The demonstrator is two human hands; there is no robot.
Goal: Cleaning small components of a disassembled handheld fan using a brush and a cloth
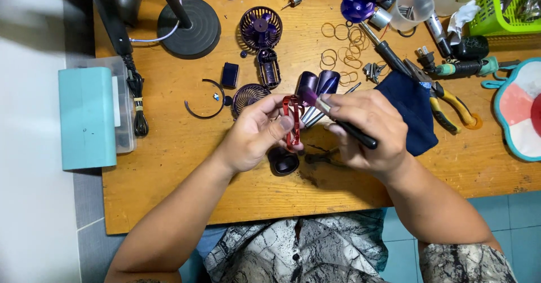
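Frame centre: left hand [256,133] gripping small red frame part [292,120] upright between thumb and fingers. Right hand [366,126] clenching black-handled brush [338,119], bristles touching part's top. Cleaning appearing mid-way. Purple fan already lying dismantled on wooden table [169,176]: grille [261,28] upper centre, blade pieces [316,85] just behind hands. Reassembly not yet begun.

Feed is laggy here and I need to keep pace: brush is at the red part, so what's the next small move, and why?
Probably a short brush stroke along the red part. The left hand pinches it upright, and the right hand holds the small brush with its bristles right at the part's top edge, so it looks poised for sweeping.
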